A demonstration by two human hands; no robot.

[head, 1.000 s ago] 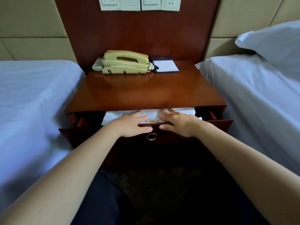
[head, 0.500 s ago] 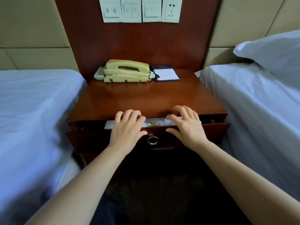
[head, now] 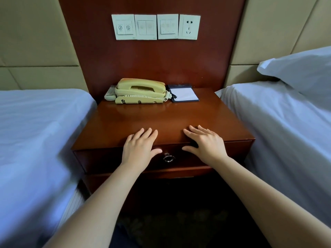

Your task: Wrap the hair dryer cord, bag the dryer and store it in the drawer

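Your left hand (head: 138,149) and right hand (head: 206,145) lie flat, fingers straight, against the drawer (head: 100,158) front, which looks closed; the dryer is hidden, presumably inside; push unevenly and the drawer could skew or pinch the bag.

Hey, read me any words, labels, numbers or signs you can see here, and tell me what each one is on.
No text here can be read.
Left switch plate: two round signs with print below, too blurred to read.
Notepad holder: gold print on its dark top, too small to read.
Phone: no label shows.
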